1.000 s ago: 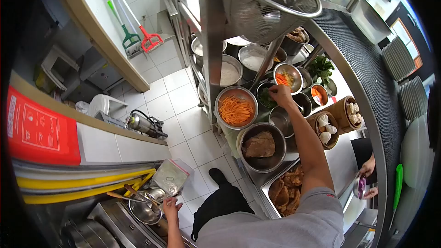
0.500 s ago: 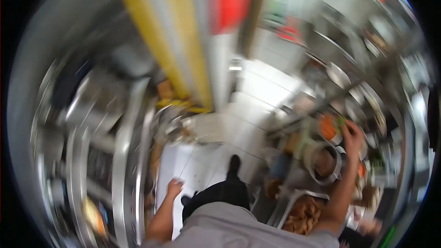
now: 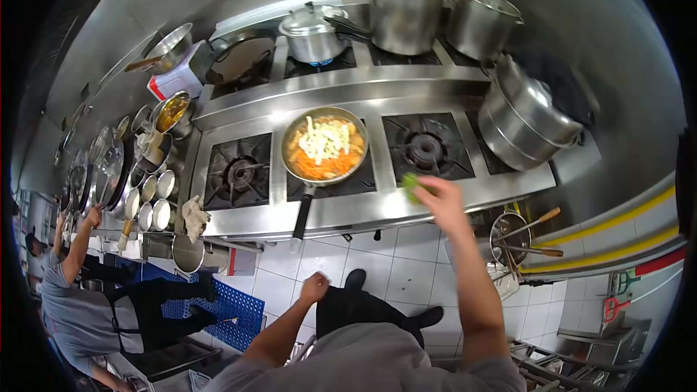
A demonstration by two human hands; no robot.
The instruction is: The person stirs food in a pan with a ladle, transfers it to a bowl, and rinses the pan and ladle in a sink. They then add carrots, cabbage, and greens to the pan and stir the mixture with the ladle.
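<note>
My right hand [image 3: 440, 202] is over the front edge of the stove [image 3: 377, 210], its fingers closed round a small bunch of green vegetable [image 3: 411, 186]. The exact kind of green does not show. To its left sits a frying pan [image 3: 325, 109] on a front burner, holding shredded orange vegetable, sauce and a heap of pale strips. The pan's black handle [image 3: 304, 215] points toward me. My left hand [image 3: 314, 287] hangs low beside my body, loosely curled, with nothing visible in it.
Lidded pot [image 3: 312, 33] on a lit rear burner, beside tall stockpots [image 3: 406, 18]. A large steel pot [image 3: 519, 120] stands at the right end. Utensils stick out of a container [image 3: 510, 236]. A co-worker [image 3: 94, 297] stands at the left beside small bowls [image 3: 161, 214].
My view has swung from shelves and food containers to the stove. My right hand has moved from the vegetable containers to the stove front, carrying the green vegetable. My left hand still hangs low.
</note>
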